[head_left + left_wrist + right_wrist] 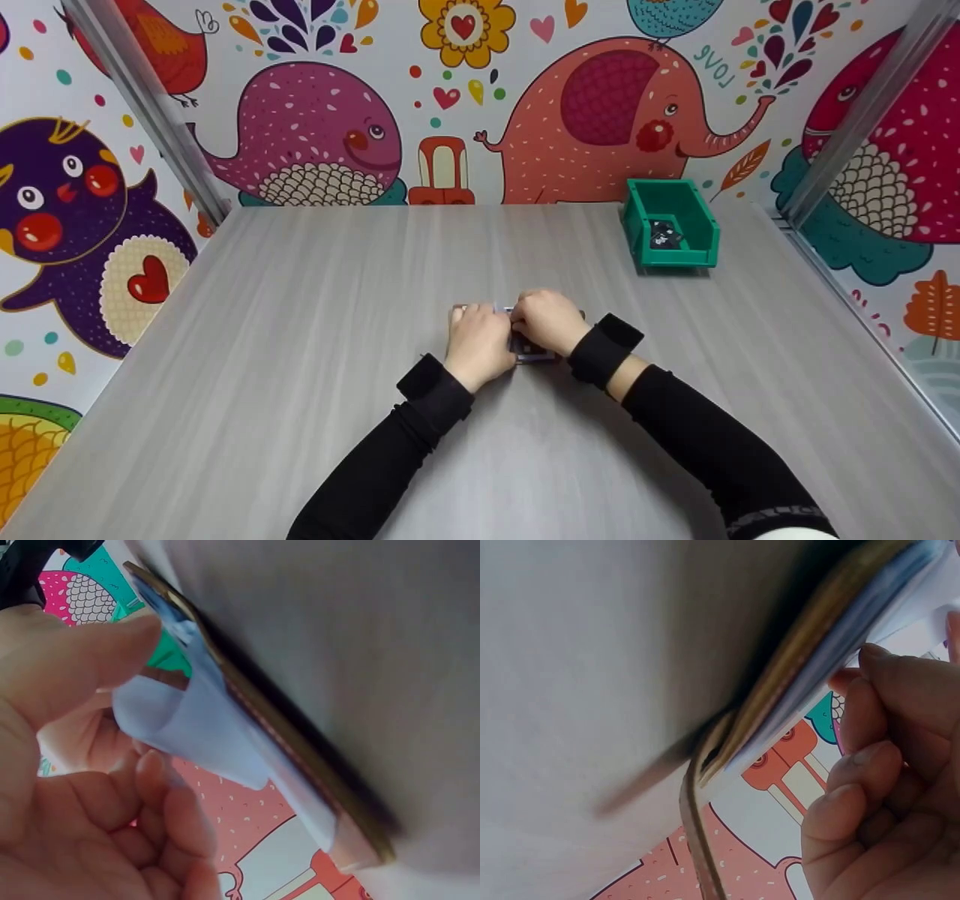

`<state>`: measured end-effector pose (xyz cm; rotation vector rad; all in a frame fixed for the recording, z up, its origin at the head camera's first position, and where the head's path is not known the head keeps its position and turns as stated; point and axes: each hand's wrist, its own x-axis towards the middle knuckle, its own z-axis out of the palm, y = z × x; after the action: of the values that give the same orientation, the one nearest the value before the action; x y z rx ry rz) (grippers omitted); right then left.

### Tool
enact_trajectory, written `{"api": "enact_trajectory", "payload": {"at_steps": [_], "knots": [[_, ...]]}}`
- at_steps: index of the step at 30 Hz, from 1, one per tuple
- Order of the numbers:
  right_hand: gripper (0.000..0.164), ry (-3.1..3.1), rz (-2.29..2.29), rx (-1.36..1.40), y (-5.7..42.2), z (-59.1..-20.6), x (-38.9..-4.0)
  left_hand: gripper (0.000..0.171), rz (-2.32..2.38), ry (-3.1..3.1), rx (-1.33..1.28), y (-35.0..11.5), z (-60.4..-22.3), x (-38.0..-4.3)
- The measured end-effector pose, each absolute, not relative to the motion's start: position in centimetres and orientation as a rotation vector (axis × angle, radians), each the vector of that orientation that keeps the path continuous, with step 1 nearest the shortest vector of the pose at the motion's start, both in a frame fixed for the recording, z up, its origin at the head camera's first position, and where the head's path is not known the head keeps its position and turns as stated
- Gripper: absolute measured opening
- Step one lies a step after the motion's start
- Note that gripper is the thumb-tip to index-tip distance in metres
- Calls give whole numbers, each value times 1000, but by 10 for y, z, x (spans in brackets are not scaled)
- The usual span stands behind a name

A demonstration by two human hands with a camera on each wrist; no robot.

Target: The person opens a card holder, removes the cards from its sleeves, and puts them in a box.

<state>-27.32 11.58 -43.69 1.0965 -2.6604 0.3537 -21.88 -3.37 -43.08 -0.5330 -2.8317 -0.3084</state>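
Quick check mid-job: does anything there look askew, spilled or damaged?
Nothing looks spilled or damaged. Slightly askew: a pale sheet bows up off the holder instead of lying flat, probably just from handling, and the strap juts out past the holder's edge rather than lying against it.

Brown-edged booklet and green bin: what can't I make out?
Head view: most of the booklet, under the left hand and right hand.
Right wrist view: its upper end and the strap, cut by frame edges.
Head view: dark pieces in the green bin, too small.
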Motion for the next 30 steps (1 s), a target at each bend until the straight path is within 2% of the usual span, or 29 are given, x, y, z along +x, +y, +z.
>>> {"api": "enact_trajectory", "payload": {"at_steps": [18, 30], "knots": [[5, -2703, 315, 1010, 114, -438, -272, 32, -362, -2724, -522, -40, -429, -215], [10, -2735, 258, 973, 113, -436, -272, 8, -222, -2548, -401, -50, -429, -210]]}}
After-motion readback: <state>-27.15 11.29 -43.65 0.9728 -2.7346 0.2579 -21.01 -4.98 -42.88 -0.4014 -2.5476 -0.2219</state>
